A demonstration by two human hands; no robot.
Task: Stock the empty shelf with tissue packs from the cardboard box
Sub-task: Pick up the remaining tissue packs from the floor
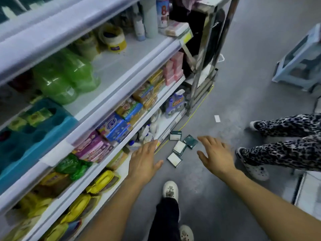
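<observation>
dark-green tissue packs (180, 146) lie scattered on the grey floor (234, 84) at the foot of the shelf (97, 108), four of them, flat, each turned a different way. three show a white face up; the one furthest right shows its green side. they look nearly square, so no long axis can be told, and their print is too small to read. both hands hover above the floor with fingers spread wide and hold nothing: the left hand (145, 160) near the shelf edge, the right hand (214, 154) just right of the packs. writing on the shelf goods is blurred.
</observation>
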